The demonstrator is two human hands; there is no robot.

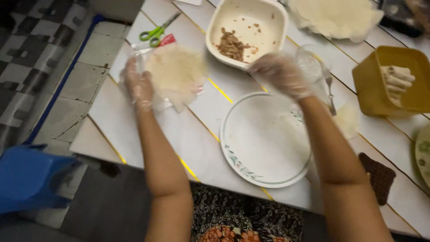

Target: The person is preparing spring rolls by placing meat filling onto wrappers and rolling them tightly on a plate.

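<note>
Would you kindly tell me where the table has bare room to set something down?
Free: the strip between the left hand and the round plate, and the near edge beside the brown mat. Crowded: around the right hand, between the white dish, glass and yellow tub.

soft, slightly dim indoor light, faint shadows, whole frame blurry, the gloved hands smeared by motion.

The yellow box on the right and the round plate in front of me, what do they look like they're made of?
The yellow box looks like matte plastic: even colour, thin walls, rounded corners, no glare. The round plate looks like glazed ceramic or possibly melamine: smooth white surface, a thin green rim line and a small leaf pattern near the edge. The blur leaves that one open.
</note>
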